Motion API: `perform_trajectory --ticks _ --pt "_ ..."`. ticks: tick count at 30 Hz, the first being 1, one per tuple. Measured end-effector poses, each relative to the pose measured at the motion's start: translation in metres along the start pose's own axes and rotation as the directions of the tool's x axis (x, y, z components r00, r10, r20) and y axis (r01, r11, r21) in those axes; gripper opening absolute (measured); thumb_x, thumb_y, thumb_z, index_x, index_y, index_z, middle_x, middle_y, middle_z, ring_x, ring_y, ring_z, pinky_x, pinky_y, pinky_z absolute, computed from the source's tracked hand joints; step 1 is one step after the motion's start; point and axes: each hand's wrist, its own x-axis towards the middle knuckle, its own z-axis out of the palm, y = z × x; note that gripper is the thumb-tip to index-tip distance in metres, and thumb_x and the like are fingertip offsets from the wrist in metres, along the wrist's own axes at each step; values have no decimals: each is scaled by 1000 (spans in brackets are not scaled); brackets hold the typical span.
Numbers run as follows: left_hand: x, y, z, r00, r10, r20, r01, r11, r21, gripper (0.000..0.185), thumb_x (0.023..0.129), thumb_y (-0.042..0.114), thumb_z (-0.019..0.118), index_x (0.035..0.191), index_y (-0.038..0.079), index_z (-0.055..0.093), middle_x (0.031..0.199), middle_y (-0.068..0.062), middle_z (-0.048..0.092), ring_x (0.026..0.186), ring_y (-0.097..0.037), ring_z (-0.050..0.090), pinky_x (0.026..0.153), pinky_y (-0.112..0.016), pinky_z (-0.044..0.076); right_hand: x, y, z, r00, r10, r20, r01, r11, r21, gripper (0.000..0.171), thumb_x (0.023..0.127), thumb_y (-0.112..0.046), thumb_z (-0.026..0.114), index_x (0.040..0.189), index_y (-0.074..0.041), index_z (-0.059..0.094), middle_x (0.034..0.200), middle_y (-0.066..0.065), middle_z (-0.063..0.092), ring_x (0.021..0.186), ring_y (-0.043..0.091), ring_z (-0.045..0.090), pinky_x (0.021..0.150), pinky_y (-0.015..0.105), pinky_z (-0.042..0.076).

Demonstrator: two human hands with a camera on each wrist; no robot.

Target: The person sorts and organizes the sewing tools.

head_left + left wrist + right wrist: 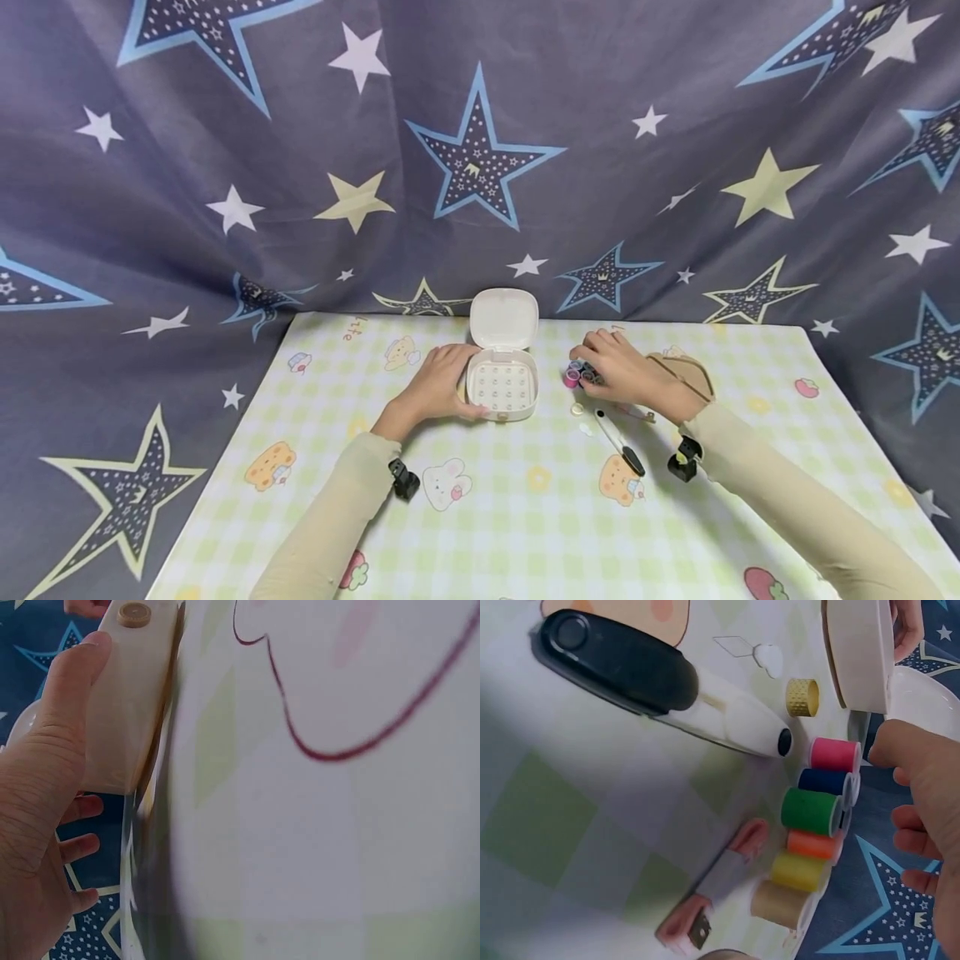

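Box: a small white plastic box with rounded corners [501, 385] sits in the middle of the green checked table mat [525, 517]. Its lid [504, 318] stands straight up at the back. The tray inside has rows of little bumps.

Left hand: the left hand [438, 385] holds the left side of the box. The thumb [71, 682] lies flat along the front wall, next to a small round tan button [134, 614], and the other fingers curl round the back. The arm lies low on the mat.

Thread: a row of little thread spools [810, 836] lies just to the right of the box, in pink, dark blue, green, orange, yellow and tan.

Right hand: the right hand [622, 375] is over the spools with its fingers bent down on them. I cannot tell if it grips one or only touches. The wrist rests on the mat.

How the spools feel: they look very light, hard and round, so I think they roll away easily. Pinch one on its two flat ends.

Nearby: a black and white plastic tool [660, 686], a small gold thimble [802, 697], a thin wire needle threader [751, 651] and a pink tape strip [712, 889]
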Motion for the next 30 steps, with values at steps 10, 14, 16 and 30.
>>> perform_trajectory --ticks 10,14,16,30 --pt "0 1 -2 1000 -3 -5 3 1000 -10 113 62 64 88 150 10 42 147 -9 53 139 -32 45 119 -53 31 6 -3 8 999 31 37 -31 1000 1 28 78 -18 82 101 -13 68 93 5 53 84 23 43 72 36 31" --pt "0 2 -2 1000 0 6 0 1000 -5 113 63 64 87 150 10 42 148 -9 52 139 -32 45 119 -53 31 7 -4 10 997 47 57 -48 999 12 25 78 -18 81 99 -13 68 93 5 53 85 23 43 73 38 33" --pt "0 2 -2 1000 -2 9 2 1000 -9 113 63 64 87 151 10 42 148 -9 52 139 -32 45 119 -53 31 8 -4 12 996 54 67 -55 998 18 24 78 -18 80 98 -13 68 93 5 53 85 23 43 74 38 33" --pt "0 0 2 1000 -1 11 1 1000 -12 113 63 64 87 152 10 41 149 -9 51 141 -32 43 120 -53 30 8 -8 17 993 87 75 -90 995 36 17 83 -19 79 90 -12 66 92 4 51 84 21 39 75 36 31"
